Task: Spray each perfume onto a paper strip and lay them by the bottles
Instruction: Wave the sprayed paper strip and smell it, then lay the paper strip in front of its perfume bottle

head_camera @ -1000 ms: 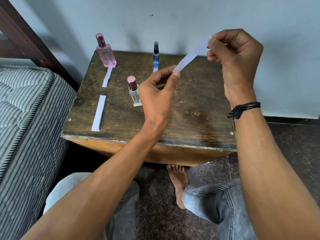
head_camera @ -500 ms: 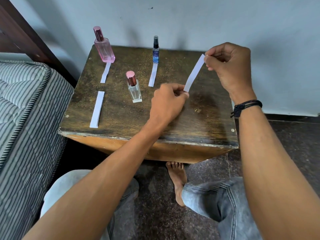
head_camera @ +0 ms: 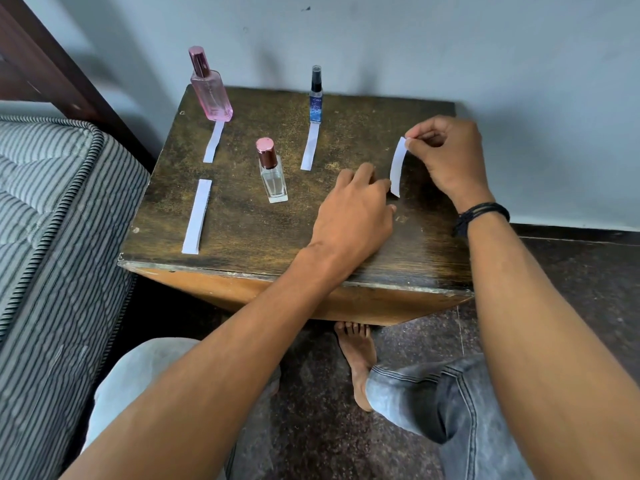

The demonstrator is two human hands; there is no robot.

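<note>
From the head camera, the right hand (head_camera: 446, 157) is over the right part of the dark wooden tabletop (head_camera: 242, 223), its thumb and forefinger pinching the top end of a white paper strip (head_camera: 396, 168); its other fingers are curled in. The strip hangs down at a slight bend, its lower end close above the wood. The left hand (head_camera: 353, 209) lies low over the tabletop just left of it, fingertips at the strip's lower end; whether they pinch it or only touch it I cannot tell. At the back left stands a tall pink bottle (head_camera: 211, 95) with a short strip (head_camera: 213, 142) lying in front of its base. At the back middle stands a slim blue bottle (head_camera: 316, 102), with a second strip (head_camera: 310, 146) in front of it. Nearer the middle stands a small clear bottle (head_camera: 272, 174) with a rose cap. A longer strip (head_camera: 196, 216) lies flat near the front left edge. A striped mattress (head_camera: 52, 202) borders the left side, and a dark cord band (head_camera: 483, 214) circles the right wrist.
</note>
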